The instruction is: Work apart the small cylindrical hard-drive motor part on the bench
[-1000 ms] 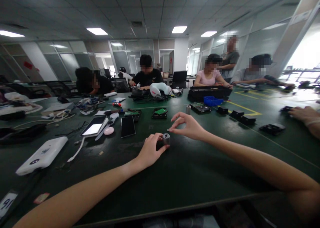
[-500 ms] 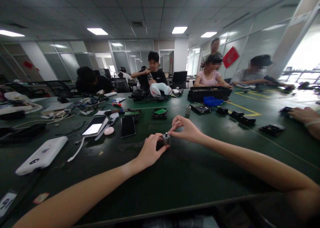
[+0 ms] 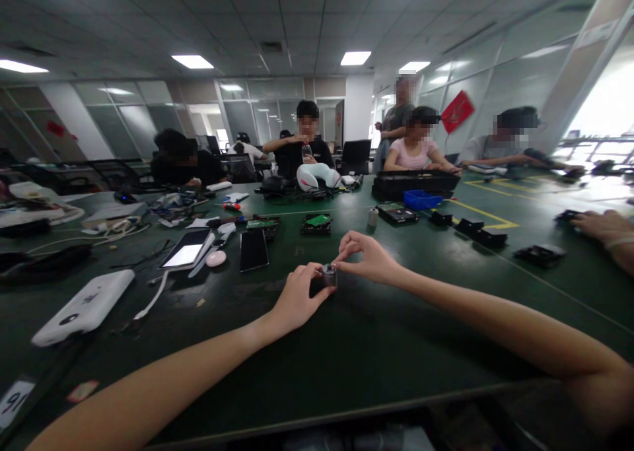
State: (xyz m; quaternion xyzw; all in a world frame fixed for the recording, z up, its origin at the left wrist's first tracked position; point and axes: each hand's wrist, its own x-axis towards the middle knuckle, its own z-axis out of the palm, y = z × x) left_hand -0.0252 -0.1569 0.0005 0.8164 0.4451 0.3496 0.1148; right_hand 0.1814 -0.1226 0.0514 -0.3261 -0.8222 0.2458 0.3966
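A small electric motor (image 3: 329, 277), a grey metal cylinder with a short shaft on its top, stands upright on the dark green table. My left hand (image 3: 300, 291) grips it from the left, thumb at the near side and fingers at the far side. My right hand (image 3: 364, 258) is at the motor's upper right edge, thumb and forefinger pinched together close to the shaft. Whatever lies between those fingertips is too small to make out. A similar metal cylinder (image 3: 373, 217) stands farther back, beyond my right hand.
Hard drives (image 3: 316, 224) lie beyond my hands, with a black phone (image 3: 253, 250) to the left. A white power bank (image 3: 84, 307) and a lit device (image 3: 185, 249) are farther left. A blue tray (image 3: 422, 200) stands back right. A co-worker's hand (image 3: 601, 228) rests at the right edge.
My right fingertips have shifted slightly at the motor's top; my left hand keeps its hold. Across the table, a person has lowered a bottle, and a standing person has come farther into view.
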